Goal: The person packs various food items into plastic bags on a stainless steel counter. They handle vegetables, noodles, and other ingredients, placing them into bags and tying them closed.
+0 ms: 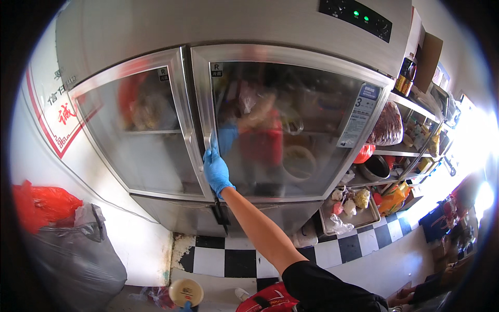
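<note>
My right hand (216, 169), in a blue glove, has its fingers hooked at the metal handle (207, 140) on the left edge of the refrigerator's right glass door (253, 167). That door looks closed, and the glass reflects the arm and a red apron. Behind the hazy glass a round container (299, 163) shows dimly. The left glass door (136, 156) also looks closed. At the bottom edge, my left hand (187, 307), gloved in blue and mostly out of frame, holds a round cream-coloured tub (186, 291) by its near rim.
Metal shelving (405, 152) on the right holds a dark pot (375, 167), bags and a bottle (406, 74). Low beside the refrigerator is a metal tray (366, 220) with bagged food. A large grey plastic bag (74, 261) and a red bag (54, 202) stand at the left wall.
</note>
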A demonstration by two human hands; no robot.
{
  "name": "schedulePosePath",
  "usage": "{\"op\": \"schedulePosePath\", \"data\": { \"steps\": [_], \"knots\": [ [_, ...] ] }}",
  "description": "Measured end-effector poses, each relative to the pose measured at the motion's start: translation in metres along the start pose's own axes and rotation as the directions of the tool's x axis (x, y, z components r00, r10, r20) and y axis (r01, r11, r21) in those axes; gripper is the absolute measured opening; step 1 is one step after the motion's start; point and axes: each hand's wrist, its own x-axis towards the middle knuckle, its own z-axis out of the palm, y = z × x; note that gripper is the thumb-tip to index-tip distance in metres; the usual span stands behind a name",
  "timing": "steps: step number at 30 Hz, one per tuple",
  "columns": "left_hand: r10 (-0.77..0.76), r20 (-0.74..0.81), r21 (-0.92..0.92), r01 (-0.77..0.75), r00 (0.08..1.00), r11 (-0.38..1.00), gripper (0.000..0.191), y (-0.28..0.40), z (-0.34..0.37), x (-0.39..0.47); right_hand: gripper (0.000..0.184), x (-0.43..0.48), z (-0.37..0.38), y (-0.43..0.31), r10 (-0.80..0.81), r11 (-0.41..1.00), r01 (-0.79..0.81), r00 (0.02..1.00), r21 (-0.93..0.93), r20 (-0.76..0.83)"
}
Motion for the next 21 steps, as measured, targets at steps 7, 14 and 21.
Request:
{"op": "schedulePosePath", "data": {
  "steps": [7, 14, 21],
  "knots": [
    [0.121, 0.197, 0.17, -0.155, 0.973, 0.973, 0.039, 0.001, 0.083, -0.048, 0.042, -0.043, -0.046, 0.028, -0.152, 0.987, 0.156, 0.983, -0.031, 0.105],
    [0.324, 0.304, 0.468, -0.437, 0.896, 0.768, 0.037, 0.045, 0.18, -0.078, 0.043, -0.28, -0.217, 0.235, -0.429, 0.431, 0.874, 0.417, -0.224, 0.801],
    [-0.155, 0.434, -0.21, 0.268, 0.887, 0.94, 0.039, 0.195, 0.335, -0.122, 0.031, -0.355, -0.449, 0.275, 0.544, 0.758, -0.652, 0.598, -0.038, 0.588]
  ]
}}
